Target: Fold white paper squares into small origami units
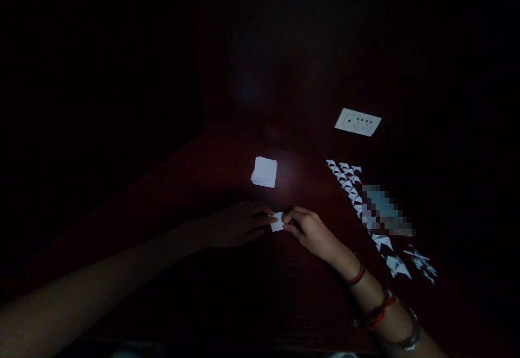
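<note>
A small white square of paper [278,225] lies on the dark red table between my two hands. My left hand [246,223] rests flat at its left side, fingers stretched out and spread, with fingertips on the paper's edge. At the right edge, my right hand [307,229] pinches the paper between thumb and fingers. Behind my hands sits a loose stack of white paper squares [265,173]. To the right are rows of small folded white paper pieces [348,186], with larger folded pieces [397,265] nearer to me.
A blurred-out bluish object [385,209] lies beside the folded pieces. Thin white paper scraps [421,262] are heaped at the right. A white wall socket plate [358,122] is above the dark red table [195,176]. The surroundings are very dark.
</note>
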### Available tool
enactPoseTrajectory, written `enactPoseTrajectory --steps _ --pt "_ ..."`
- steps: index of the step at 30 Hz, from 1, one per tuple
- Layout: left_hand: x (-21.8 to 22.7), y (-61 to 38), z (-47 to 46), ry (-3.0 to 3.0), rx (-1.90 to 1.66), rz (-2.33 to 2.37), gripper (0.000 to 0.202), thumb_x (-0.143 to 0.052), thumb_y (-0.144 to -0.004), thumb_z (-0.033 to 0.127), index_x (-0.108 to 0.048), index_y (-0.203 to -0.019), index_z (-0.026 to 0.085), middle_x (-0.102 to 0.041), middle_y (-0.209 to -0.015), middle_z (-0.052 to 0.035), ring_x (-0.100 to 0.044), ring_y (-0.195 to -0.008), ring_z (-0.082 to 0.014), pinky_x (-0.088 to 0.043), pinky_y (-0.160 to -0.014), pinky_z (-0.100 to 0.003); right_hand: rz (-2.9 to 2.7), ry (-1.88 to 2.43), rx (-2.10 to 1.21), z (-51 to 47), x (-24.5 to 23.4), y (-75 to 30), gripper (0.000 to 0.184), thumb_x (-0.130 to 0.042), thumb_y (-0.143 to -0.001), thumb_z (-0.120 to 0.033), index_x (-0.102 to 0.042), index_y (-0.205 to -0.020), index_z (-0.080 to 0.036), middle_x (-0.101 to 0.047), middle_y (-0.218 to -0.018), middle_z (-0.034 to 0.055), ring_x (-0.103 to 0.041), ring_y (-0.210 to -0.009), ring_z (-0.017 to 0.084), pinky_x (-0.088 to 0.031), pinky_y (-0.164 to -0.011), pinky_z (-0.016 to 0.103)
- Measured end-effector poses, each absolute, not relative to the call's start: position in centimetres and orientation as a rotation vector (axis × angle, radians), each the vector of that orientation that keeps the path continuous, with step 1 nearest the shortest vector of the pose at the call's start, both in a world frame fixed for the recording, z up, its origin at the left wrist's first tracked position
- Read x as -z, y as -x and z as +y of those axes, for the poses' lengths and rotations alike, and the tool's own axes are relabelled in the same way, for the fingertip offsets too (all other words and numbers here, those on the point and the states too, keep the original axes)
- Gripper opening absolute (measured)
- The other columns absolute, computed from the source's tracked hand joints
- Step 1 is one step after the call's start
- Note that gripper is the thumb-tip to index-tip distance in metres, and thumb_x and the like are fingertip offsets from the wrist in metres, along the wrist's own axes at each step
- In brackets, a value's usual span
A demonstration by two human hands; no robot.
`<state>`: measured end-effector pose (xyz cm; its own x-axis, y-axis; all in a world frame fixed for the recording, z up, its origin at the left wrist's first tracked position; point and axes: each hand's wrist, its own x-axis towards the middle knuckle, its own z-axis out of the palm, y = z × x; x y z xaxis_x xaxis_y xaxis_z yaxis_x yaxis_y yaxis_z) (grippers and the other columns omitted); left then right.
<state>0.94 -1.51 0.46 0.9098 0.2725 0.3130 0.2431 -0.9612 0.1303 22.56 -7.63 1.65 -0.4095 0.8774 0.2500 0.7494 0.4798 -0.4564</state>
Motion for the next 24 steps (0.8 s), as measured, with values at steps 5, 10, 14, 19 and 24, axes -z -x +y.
enactPoseTrajectory --steps 5,10,14,19,24 --pt "-0.42 -0.98 -1.47 -3.000 -0.524 0.389 0.035 -0.041 -0.086 0.025 -0.041 -0.121 0.022 -0.043 -0.120 -0.0065 -0.041 -0.108 -0.0193 -0.033 -0.092 -0.034 -2.237 1.326 -0.433 -7.41 -1.45 -22.52 0.006 -0.049 -0.079 -0.015 -0.055 -0.077 -0.016 -0.052 -0.073 0.0013 -0.049 -0.067 0.011 -0.038 -0.062 0.021" --pt "-0.32 -0.99 -1.45 -3.000 -0.551 0.386 0.036 -0.042 -0.086 0.024 -0.040 -0.121 0.023 -0.044 -0.120 -0.0060 -0.041 -0.108 -0.0194 -0.034 -0.091 -0.034 -2.218 1.318 -0.475 -7.42 -1.58 -22.25 0.004 -0.051 -0.076 -0.016 -0.055 -0.075 -0.016 -0.050 -0.069 -0.0005 -0.047 -0.063 0.010 -0.037 -0.059 0.020" --pt "-0.29 -0.93 -1.51 -2.979 -0.531 0.420 0.036 -0.043 -0.085 0.024 -0.040 -0.121 0.024 -0.044 -0.120 -0.0048 -0.040 -0.108 -0.0191 -0.033 -0.092 -0.034 -2.208 1.357 -0.452 -7.54 -1.63 -22.17 0.006 -0.055 -0.074 -0.016 -0.055 -0.079 -0.016 -0.049 -0.072 -0.0002 -0.047 -0.064 0.010 -0.037 -0.060 0.021" --pt "-0.15 -0.95 -1.45 -2.975 -0.524 0.411 0.035 -0.042 -0.086 0.024 -0.041 -0.121 0.024 -0.044 -0.120 -0.0047 -0.040 -0.109 -0.0189 -0.033 -0.092 -0.034 -2.227 1.361 -0.437 -7.61 -1.58 -22.22 0.004 -0.052 -0.076 -0.017 -0.055 -0.079 -0.017 -0.049 -0.072 0.0002 -0.046 -0.064 0.010 -0.036 -0.059 0.021" --pt "0.00 -1.01 -1.35 -2.975 -0.565 0.397 0.034 -0.042 -0.086 0.025 -0.042 -0.120 0.024 -0.044 -0.119 -0.0049 -0.041 -0.108 -0.0189 -0.033 -0.092 -0.034 -2.241 1.361 -0.423 -7.63 -1.60 -22.26 0.004 -0.052 -0.076 -0.016 -0.055 -0.079 -0.016 -0.049 -0.072 0.0002 -0.046 -0.063 0.010 -0.036 -0.058 0.020"
